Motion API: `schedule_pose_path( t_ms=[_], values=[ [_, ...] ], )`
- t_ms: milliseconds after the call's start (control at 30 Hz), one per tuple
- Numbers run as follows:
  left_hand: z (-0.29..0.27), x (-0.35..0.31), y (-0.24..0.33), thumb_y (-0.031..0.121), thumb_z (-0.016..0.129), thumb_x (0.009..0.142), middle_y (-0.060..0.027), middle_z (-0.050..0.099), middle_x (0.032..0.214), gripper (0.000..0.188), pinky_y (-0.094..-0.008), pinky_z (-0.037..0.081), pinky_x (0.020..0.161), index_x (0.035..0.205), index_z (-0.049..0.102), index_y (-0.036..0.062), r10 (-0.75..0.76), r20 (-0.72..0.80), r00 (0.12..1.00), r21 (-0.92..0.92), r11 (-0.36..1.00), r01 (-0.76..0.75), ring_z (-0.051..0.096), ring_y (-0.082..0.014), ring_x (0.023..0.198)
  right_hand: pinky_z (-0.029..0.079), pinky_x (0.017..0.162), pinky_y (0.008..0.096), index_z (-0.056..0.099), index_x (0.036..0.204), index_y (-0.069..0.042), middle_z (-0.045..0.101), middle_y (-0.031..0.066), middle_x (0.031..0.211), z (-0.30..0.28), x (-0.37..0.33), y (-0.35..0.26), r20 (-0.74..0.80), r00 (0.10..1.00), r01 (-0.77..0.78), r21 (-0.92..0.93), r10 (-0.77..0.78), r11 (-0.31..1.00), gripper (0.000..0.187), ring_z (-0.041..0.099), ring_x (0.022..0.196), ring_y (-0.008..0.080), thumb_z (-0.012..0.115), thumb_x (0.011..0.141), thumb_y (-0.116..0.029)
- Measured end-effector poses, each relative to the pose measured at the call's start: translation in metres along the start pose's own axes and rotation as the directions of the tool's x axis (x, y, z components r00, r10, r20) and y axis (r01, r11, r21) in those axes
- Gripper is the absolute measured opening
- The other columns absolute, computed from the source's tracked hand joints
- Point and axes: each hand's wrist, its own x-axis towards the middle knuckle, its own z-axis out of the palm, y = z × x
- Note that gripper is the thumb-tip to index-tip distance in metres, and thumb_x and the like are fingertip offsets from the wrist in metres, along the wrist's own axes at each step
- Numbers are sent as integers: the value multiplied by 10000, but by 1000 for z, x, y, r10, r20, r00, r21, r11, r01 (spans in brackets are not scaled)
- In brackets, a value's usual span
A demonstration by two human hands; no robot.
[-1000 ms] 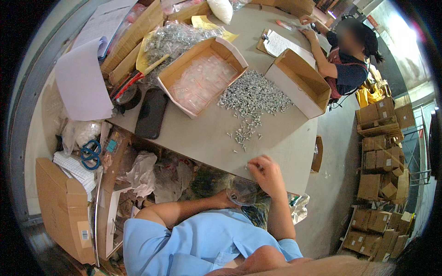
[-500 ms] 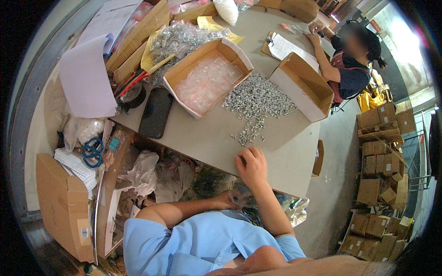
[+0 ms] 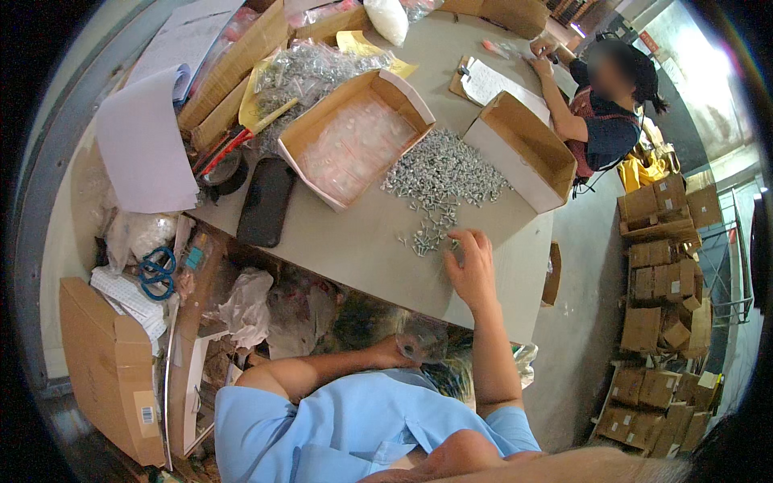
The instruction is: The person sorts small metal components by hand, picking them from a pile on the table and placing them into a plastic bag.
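Note:
A loose pile of small silver screws (image 3: 451,169) lies on the grey table, thinning into a few scattered ones toward me. At the pile's near right edge is my right hand (image 3: 473,270). Its thumb and fingers are apart, with the fingertips at the outermost screws, and no screw shows in its grip. My left hand (image 3: 392,352) stays low by the table's front edge, in front of my body, closed on a clear plastic bag (image 3: 424,338); its fingertips are partly hidden. An open white box (image 3: 342,201) holding small clear bags stands left of the pile.
Right of the pile is another open box (image 3: 515,173). A black phone (image 3: 266,201) lies near the front edge, beside red-handled tools (image 3: 225,153). Blue scissors (image 3: 157,272) are at the left. Across the table a co-worker (image 3: 600,121) works near a clipboard (image 3: 499,84).
My right hand has moved right and slightly away from me along the screws, and its fingers have spread. My left hand stays nearly in place with the bag.

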Motion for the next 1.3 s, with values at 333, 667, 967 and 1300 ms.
schedule_pose_path(
  t_ms=[333, 667, 967, 1300],
  values=[
    [-3, -4, 20, 232, 779, 743, -93, 672, 968, 290, -329, 467, 830, 937, 664, 48, 64, -7, 998, 30, 997, -64, 608, -180, 935, 463, 759, 432, 579, 903, -54, 577, 147, 894, 21, 13, 14, 117, 992, -63, 52, 57, 997, 162, 567, 871, 358, 641, 763, -107],
    [0, 3, -14, 248, 797, 720, -95, 664, 986, 323, -326, 484, 805, 928, 655, 45, 61, 24, 998, 31, 998, -62, 606, -175, 935, 462, 769, 439, 582, 898, -52, 563, 146, 854, 19, 9, 5, -49, 996, -76, 30, 78, 997, 174, 561, 866, 367, 645, 743, -102],
    [-1, 1, 4, 233, 803, 714, -89, 662, 983, 328, -332, 476, 818, 928, 638, 47, 27, 4, 1000, 129, 991, -27, 605, -191, 932, 472, 753, 426, 633, 855, -49, 597, 153, 884, 10, -1, 10, 112, 987, -106, -104, 117, 989, 113, 579, 853, 359, 624, 770, -123],
    [2, 1, -4, 244, 796, 724, -81, 661, 962, 320, -323, 460, 823, 939, 641, 65, 37, -4, 999, -22, 999, -37, 598, -185, 922, 488, 758, 386, 644, 979, -55, 612, 139, 973, -12, 12, -3, 444, 888, -194, 132, 117, 972, 241, 609, 859, 323, 651, 742, -98]
  ],
)
